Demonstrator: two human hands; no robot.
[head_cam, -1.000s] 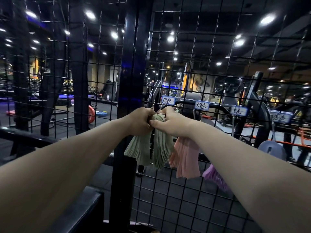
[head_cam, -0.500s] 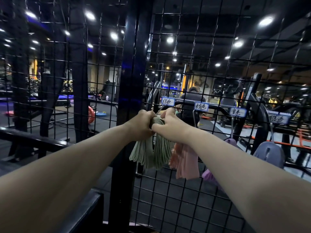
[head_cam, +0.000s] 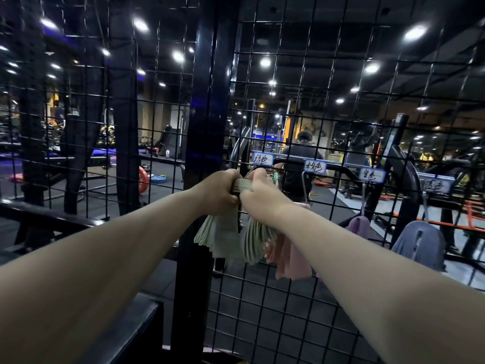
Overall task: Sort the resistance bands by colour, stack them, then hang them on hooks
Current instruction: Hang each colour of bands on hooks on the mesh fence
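Green resistance bands (head_cam: 231, 237) form a thick stack of thin, flat, pale sage strips, with their layered edges showing as fine ridges. The stack is bent over at the top, where its fold sits between the two hands, up against the black wire grid (head_cam: 288, 298) and just below the leftmost handwritten label (head_cam: 263, 159). From that fold two lobes hang down, so the long axis runs roughly vertical with the free ends at the bottom. The left lobe fans out down and to the left, while the right lobe drops more nearly straight.

The left hand (head_cam: 219, 191) is closed in a fist round the left side of the fold. The right hand (head_cam: 258, 191) has its fingers curled over the right side, and the two hands almost touch. Whether the fold is over a hook cannot be told, since the hands hide it.

Pink bands (head_cam: 291, 261) hang just beside the green ones to the right, partly behind the right forearm. Further right, purple bands (head_cam: 358, 227) and blue-grey bands (head_cam: 420, 243) hang on the same grid, each under its own label. A black post (head_cam: 202, 127) stands just left of the hands.
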